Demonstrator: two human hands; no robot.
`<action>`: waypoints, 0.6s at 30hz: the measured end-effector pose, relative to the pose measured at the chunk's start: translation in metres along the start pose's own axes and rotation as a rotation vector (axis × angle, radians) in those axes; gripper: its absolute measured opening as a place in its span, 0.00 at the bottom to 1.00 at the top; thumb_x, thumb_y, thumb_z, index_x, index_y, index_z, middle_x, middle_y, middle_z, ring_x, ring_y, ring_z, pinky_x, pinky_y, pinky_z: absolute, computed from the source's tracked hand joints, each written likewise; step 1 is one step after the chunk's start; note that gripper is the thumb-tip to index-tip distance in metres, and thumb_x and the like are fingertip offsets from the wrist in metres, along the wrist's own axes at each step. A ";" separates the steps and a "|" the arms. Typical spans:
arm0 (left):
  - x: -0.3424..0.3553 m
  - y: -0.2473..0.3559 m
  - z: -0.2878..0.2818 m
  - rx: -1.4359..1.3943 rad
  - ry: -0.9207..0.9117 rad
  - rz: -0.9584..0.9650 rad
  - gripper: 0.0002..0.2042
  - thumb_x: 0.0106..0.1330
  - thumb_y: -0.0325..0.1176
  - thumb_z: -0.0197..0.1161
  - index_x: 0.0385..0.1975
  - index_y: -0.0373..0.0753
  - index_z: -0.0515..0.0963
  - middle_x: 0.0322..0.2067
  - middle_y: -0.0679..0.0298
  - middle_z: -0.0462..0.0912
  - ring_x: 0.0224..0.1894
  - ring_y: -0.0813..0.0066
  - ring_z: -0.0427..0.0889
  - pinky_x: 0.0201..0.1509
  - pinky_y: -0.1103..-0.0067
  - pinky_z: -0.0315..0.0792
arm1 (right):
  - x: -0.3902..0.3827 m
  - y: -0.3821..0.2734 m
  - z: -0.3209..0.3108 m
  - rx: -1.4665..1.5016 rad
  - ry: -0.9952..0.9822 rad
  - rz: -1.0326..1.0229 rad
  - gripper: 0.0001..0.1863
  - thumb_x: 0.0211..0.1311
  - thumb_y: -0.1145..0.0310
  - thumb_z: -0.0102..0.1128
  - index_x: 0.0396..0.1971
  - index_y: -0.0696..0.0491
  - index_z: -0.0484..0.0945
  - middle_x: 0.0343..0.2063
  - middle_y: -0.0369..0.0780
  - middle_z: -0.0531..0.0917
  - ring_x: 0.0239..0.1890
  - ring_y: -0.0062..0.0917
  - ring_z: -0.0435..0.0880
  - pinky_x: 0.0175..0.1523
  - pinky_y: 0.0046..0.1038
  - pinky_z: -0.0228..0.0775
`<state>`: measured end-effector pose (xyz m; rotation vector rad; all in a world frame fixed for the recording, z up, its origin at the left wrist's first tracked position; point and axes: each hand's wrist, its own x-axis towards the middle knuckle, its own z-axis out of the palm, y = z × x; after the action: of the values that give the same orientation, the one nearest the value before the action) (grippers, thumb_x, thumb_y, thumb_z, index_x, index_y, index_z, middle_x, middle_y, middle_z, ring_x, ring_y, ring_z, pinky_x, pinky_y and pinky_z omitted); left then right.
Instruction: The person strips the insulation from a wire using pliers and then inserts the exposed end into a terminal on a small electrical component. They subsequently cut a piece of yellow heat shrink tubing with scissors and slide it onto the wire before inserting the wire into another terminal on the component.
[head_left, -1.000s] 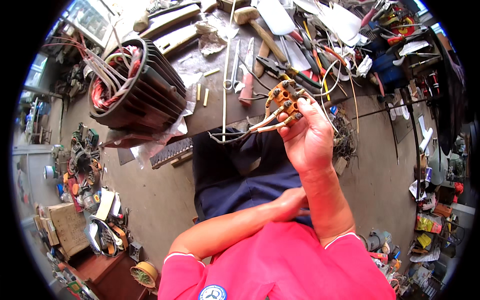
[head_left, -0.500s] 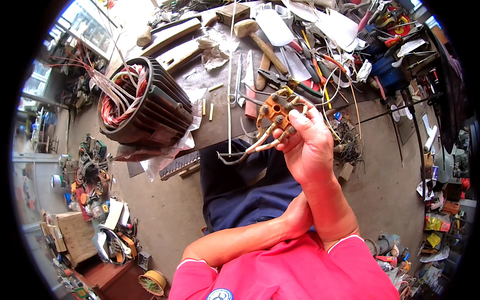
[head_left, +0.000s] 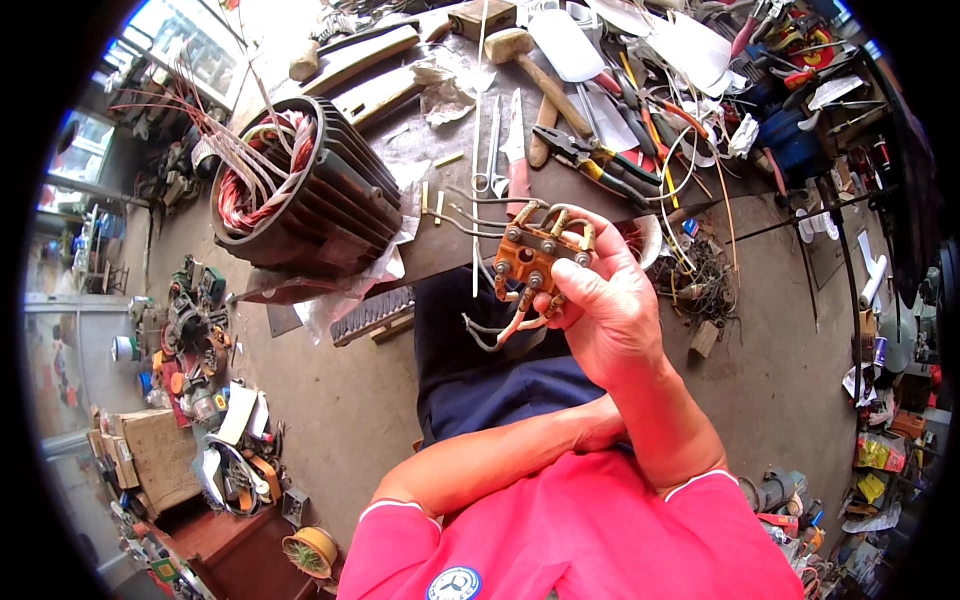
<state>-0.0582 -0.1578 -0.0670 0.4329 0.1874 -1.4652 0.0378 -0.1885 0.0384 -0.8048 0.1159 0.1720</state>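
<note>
Between the thumb and fingers of my right hand (head_left: pixel 615 315) is an orange motor terminal block (head_left: pixel 543 262), held above my lap at the bench edge. Its studded face is turned up toward me, and several grey leads with pale sleeves trail from it to the left. My left arm lies across my body; my left hand (head_left: pixel 603 422) rests against the underside of my right forearm, its fingers hidden there. Left of the block, a finned motor housing (head_left: pixel 350 195) lies on the bench on plastic sheet, red windings and pale wires coming out of its open end.
Beyond the block on the bench lie pliers (head_left: pixel 590 165), a red-handled knife (head_left: pixel 517 160), scissors (head_left: pixel 490 150) and a wooden mallet (head_left: pixel 540 75). Tools and wires crowd the right side. A tangle of wire (head_left: pixel 705 285) sits on the floor; a potted plant (head_left: pixel 308 553) stands lower left.
The terminal block has been brought lower and turned so its face shows more fully. My left hand stays by the right forearm. The whole view has shifted slightly.
</note>
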 end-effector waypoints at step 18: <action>-0.007 0.011 -0.004 0.099 -0.047 0.055 0.08 0.75 0.37 0.59 0.47 0.43 0.78 0.43 0.68 0.82 0.43 0.77 0.79 0.42 0.76 0.75 | 0.004 0.005 -0.001 0.178 0.040 0.186 0.12 0.73 0.69 0.53 0.53 0.51 0.69 0.41 0.39 0.85 0.32 0.21 0.83 0.30 0.20 0.72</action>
<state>-0.0475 -0.1492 -0.0664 0.4792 0.0653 -1.4332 0.0409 -0.1854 0.0335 -0.6199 0.2409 0.3168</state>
